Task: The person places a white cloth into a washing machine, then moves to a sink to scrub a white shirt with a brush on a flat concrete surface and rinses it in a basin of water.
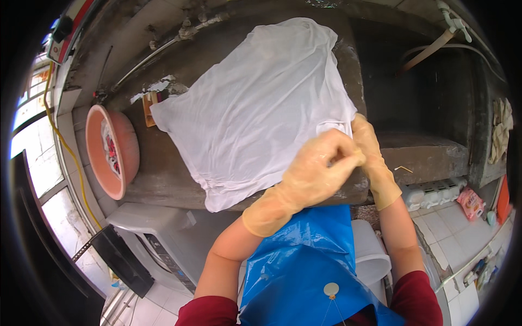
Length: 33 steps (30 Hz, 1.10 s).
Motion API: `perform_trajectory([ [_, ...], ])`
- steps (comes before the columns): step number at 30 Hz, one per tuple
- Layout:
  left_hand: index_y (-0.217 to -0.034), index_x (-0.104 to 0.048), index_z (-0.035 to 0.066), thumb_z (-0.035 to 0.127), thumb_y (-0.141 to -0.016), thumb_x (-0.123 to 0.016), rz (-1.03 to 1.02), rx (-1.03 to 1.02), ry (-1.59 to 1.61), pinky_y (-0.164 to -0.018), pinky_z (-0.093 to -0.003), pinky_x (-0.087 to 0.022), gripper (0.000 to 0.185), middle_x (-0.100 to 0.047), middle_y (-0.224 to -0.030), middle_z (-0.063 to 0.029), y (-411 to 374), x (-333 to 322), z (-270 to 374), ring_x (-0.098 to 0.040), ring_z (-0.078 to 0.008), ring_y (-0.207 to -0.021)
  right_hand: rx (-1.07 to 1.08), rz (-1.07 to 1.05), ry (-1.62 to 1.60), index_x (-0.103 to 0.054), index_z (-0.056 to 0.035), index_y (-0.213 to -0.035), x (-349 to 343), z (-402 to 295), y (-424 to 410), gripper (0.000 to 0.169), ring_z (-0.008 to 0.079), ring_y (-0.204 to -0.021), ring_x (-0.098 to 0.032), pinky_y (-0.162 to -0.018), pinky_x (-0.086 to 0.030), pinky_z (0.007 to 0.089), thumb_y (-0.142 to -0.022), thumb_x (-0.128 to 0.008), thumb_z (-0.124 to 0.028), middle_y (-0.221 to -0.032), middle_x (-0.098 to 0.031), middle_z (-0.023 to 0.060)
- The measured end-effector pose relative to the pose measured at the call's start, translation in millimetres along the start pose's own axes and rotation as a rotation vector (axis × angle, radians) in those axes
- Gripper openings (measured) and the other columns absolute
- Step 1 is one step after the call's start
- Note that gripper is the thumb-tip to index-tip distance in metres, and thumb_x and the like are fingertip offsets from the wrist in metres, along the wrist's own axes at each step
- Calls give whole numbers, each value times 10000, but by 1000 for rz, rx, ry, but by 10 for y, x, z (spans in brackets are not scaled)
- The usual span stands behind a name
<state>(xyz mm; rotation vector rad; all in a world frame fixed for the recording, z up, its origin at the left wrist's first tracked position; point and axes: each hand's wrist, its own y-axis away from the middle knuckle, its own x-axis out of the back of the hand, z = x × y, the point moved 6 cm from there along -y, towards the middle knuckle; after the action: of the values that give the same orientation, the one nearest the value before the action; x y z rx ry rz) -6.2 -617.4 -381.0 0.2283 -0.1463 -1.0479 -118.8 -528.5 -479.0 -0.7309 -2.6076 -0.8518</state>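
A damp white cloth garment [253,106] lies spread and creased on the dark, wet counter slab [155,171]. My left hand [322,163], in a yellowish rubber glove, is above its near right corner. Its fingers are curled, with thumb and index finger meeting against my right glove; whether they pinch the rubber I cannot tell. My right hand [363,132], gloved alike, is at the garment's right edge, beside a folded-over bit of fabric. Its fingers are largely hidden behind the left hand, so any grip there does not show.
A pink basin [132,153] with wet fabric stands at left, near a wooden-backed brush [149,110]. At right is a deep dark sink [408,89] with a tap [453,24]. Below are a grey washing machine [163,232], a white bucket [369,252] and my blue apron [297,261].
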Motion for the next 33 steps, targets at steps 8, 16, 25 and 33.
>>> perform_trajectory([
  [8,-1035,-646,7,161,-968,-692,651,184,-249,-732,-336,-511,174,-666,-914,-71,-335,1273,-836,-624,-165,-767,7,221,239,-661,2,-843,371,173,-13,227,295,-919,-629,-833,-507,397,-811,-805,-171,-934,-663,123],
  [16,-984,-706,54,224,-884,-796,267,-302,-620,-764,-413,-532,216,-674,-928,-124,-165,0,-763,-655,-321,-882,-249,106,-199,-699,34,-806,301,250,137,389,190,-879,-612,-795,-479,338,-901,-758,-339,-945,-639,107],
  [25,-872,-708,-6,201,-836,-854,83,385,-351,-720,-367,-534,256,-701,-863,-86,-472,252,-1019,-680,-207,-746,49,529,332,-686,-11,-742,381,591,35,377,330,-808,-625,-779,-500,429,-1000,-653,-283,-870,-664,178],
  [33,-951,-621,4,188,-948,-751,234,436,55,-770,-295,-529,226,-683,-823,-74,54,655,-852,-678,-150,-782,114,710,457,-702,-31,-782,340,406,250,283,352,-820,-662,-756,-519,445,-956,-720,-254,-884,-692,172],
])
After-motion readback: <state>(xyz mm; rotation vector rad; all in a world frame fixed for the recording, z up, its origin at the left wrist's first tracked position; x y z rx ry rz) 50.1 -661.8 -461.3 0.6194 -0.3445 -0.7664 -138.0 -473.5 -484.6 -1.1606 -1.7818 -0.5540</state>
